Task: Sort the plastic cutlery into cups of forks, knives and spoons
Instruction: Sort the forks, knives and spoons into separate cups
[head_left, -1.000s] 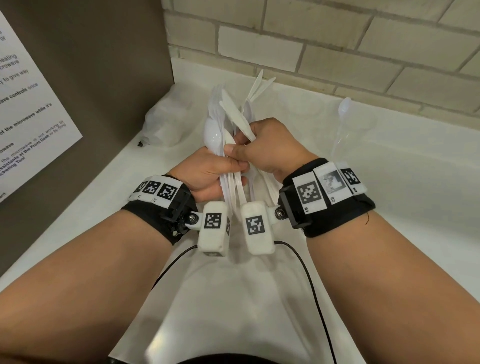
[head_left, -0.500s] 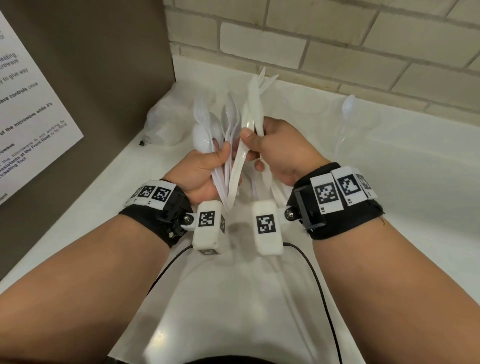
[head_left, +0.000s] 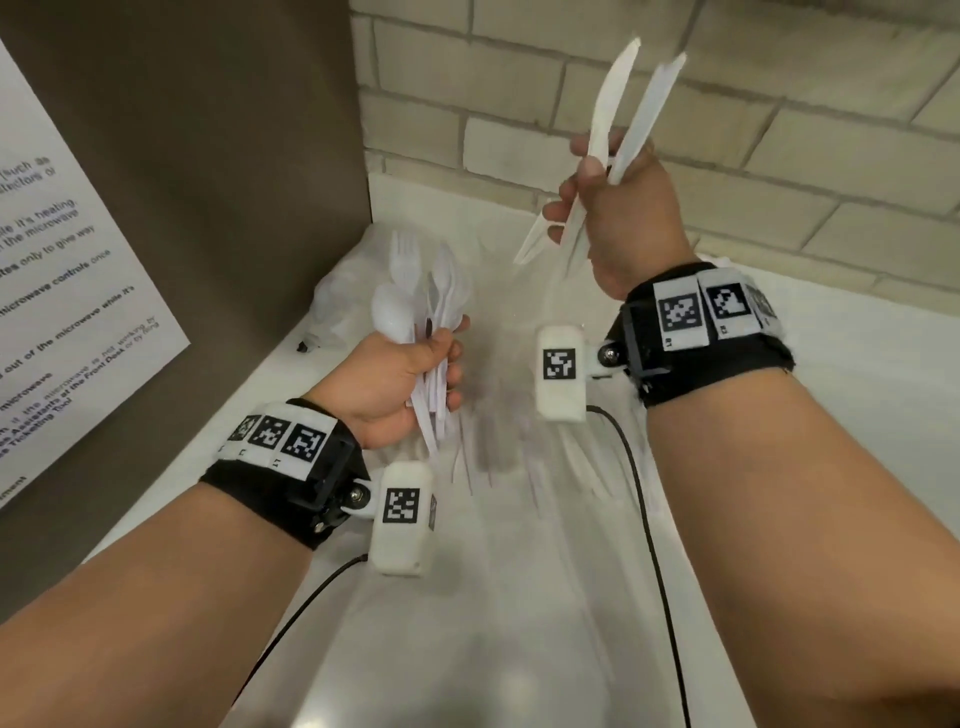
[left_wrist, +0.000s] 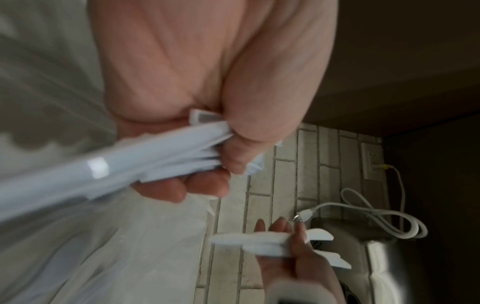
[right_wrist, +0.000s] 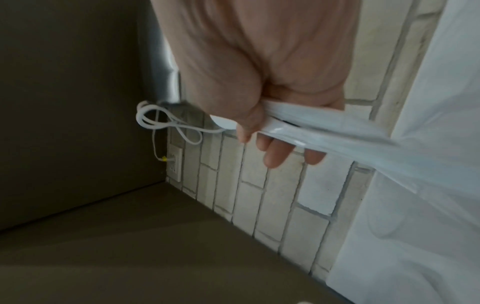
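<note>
Nearest to me two bare forearms reach out over the glossy white countertop (head_left: 519, 649), each wearing a black wrist strap with printed square markers and a small white camera block, thin black cables trailing back from them.

A little farther on, low and to the left, the left hand (head_left: 395, 384) is clenched around a bundle of white plastic forks and spoons (head_left: 421, 306). Their handles poke down below the fist and the spoon bowls and fork tines fan upward above it. The left wrist view shows the curled fingers (left_wrist: 207, 183) wrapped over the handles.

Farther away, higher and to the right, the right hand (head_left: 618, 208) grasps two white plastic knives (head_left: 628, 98), thumb and fingers closed on the handles, blades pointing up and splayed apart against the wall. It is well apart from the left hand.

Behind the bundle, at the far left corner of the counter, lies a crumpled clear plastic bag (head_left: 332, 306). Left of it stands a dark brown side panel (head_left: 208, 156) with a white printed notice sheet (head_left: 62, 291) stuck on it. At the very back rises the pale brick wall (head_left: 779, 130).
</note>
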